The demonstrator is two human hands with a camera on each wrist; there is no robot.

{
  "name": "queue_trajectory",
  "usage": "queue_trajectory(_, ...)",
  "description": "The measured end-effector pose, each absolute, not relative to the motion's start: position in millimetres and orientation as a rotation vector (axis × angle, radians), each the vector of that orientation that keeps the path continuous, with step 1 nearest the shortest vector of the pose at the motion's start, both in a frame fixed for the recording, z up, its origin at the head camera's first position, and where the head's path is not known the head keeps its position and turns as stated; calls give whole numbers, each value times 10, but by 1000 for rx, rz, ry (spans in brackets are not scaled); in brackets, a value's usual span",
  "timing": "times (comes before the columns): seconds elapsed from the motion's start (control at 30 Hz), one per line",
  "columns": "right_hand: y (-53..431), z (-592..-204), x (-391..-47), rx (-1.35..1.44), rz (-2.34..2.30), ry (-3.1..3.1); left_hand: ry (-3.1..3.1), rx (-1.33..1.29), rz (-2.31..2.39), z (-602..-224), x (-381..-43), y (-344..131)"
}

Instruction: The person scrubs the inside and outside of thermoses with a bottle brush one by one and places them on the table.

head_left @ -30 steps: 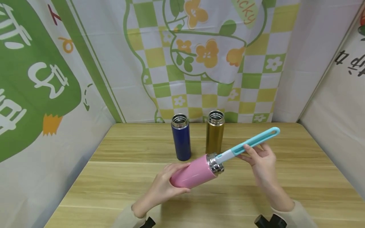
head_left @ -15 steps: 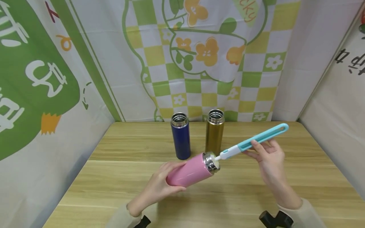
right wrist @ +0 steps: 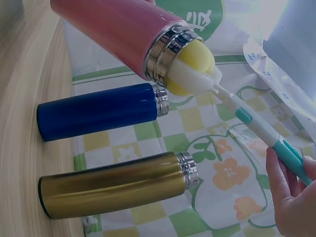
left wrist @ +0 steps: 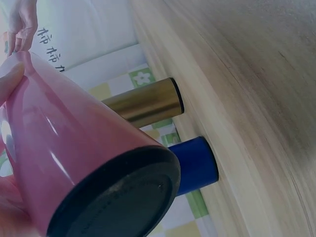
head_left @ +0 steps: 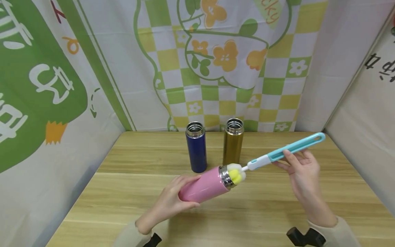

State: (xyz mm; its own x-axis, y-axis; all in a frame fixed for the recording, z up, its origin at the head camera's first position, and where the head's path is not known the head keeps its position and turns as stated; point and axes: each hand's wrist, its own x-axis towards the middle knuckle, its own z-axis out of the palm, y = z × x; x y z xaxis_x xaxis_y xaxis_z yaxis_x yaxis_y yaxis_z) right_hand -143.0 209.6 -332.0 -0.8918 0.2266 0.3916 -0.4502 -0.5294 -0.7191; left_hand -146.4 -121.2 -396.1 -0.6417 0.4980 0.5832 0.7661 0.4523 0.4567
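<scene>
My left hand (head_left: 171, 193) grips a pink thermos bottle (head_left: 203, 187) near its base, tilted with its steel mouth up to the right. The black base of the pink bottle (left wrist: 118, 192) faces the left wrist camera. Between thumb and fingers, my right hand (head_left: 303, 173) pinches the turquoise handle of a bottle brush (head_left: 287, 151). The yellow and white sponge head (right wrist: 192, 69) of the brush bulges partly out of the bottle's mouth; its far end is hidden inside.
Behind the hands, a blue bottle (head_left: 196, 149) and a gold bottle (head_left: 232, 144) stand upright and uncapped on the wooden table (head_left: 123, 192). A printed cloth (head_left: 216, 85) hangs at the table's back edge, with more cloth at both sides.
My right hand has drawn the brush up and to the right, and the sponge head has come partly out of the pink bottle. My left hand and the bottle shifted slightly left.
</scene>
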Motion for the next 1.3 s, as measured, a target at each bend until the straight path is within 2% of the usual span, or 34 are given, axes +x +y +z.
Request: queue_trajectory(1.3, 2006, -3367, -1433, 305, 2411, -1292, -2323, -1060, -976, -3834, -1487, -1038)
